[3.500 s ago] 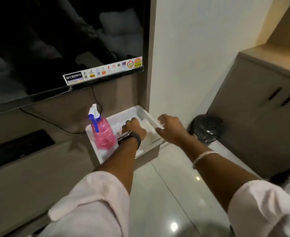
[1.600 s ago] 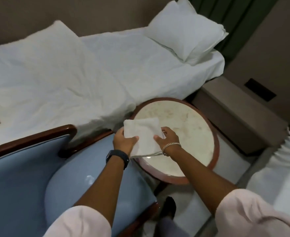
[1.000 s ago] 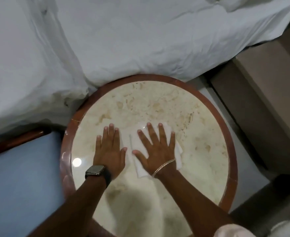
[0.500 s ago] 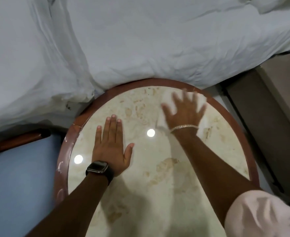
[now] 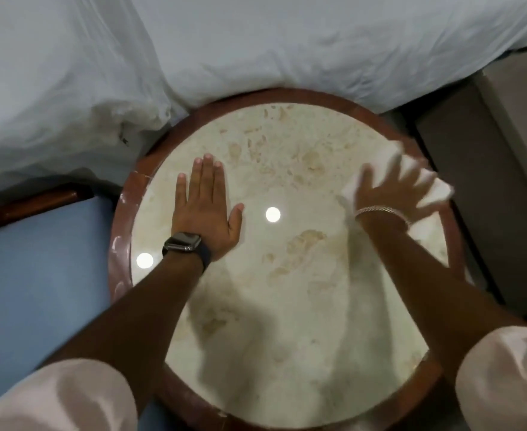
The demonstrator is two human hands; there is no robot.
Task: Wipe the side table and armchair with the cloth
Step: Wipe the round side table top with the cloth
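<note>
Round marble worktop (image 5: pixel 287 306) with a reddish wood rim sits tight against the white-sheeted bed (image 5: pixel 256 42), blue armchair (image 5: pixel 38 275) on its left. Left hand (image 5: pixel 204 209) lies flat and empty, fingers together. Right hand (image 5: pixel 386 191), blurry, fingers spread wide, presses the white cloth (image 5: pixel 430 189) down near the right rim.
</note>
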